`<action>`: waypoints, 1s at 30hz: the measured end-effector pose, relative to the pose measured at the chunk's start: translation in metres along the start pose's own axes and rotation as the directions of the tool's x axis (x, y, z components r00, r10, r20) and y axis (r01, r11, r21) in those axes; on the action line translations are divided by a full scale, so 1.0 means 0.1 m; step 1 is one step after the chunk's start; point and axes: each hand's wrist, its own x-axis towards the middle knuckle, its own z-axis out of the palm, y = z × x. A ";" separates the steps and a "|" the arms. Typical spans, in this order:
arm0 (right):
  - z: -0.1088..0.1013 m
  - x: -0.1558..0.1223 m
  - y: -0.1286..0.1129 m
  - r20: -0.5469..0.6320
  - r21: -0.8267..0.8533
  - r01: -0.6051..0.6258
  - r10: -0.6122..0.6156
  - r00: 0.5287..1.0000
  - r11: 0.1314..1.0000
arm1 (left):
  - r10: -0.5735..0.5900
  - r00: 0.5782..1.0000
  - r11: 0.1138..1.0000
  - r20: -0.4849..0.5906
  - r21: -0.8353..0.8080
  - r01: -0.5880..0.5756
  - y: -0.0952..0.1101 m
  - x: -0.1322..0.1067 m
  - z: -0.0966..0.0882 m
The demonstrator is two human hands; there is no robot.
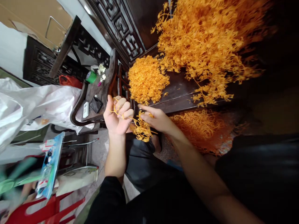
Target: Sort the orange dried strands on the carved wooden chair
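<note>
My left hand (118,114) is closed, palm toward me, with thin orange stems running through its curled fingers. From it an orange plastic-looking flower sprig (143,132) stretches to the right. At the sprig's upper side is my right hand (157,119), index finger extended and the other fingers bent against the sprig; its thumb is hidden. Just beyond the hands a rounded pile of small orange flower heads (148,79) rests on a dark wooden bench (179,87). A much larger heap of orange flower sprigs (205,40) covers the bench to the right.
Loose orange stems (198,124) lie low beside the bench. The carved armrest (106,84) at left carries green tape (91,77), a white remote-like object (86,109) and a small black object (96,105). White plastic bags (46,102), a red chair (46,208) and a blurred green fan (14,183) stand further left.
</note>
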 end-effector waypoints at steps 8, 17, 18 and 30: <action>-0.04 0.04 0.12 -0.247 0.126 -0.039 0.069 0.966 0.991 | 0.058 0.995 0.926 0.085 0.367 -0.085 -0.15 0.09 -0.22; 0.04 -0.02 -0.07 -0.484 -0.099 0.056 -0.097 0.870 0.993 | -0.044 0.925 0.655 0.378 0.710 -0.259 -0.26 -0.04 -0.08; 0.05 -0.03 -0.09 -0.501 -0.128 0.053 -0.111 0.859 0.990 | 0.001 0.907 0.612 0.420 0.717 -0.333 -0.24 -0.04 -0.06; -0.09 -0.09 -0.28 -0.473 -0.039 0.066 -0.077 0.878 0.997 | -0.059 0.936 0.947 0.346 0.317 -0.058 -0.21 0.01 -0.14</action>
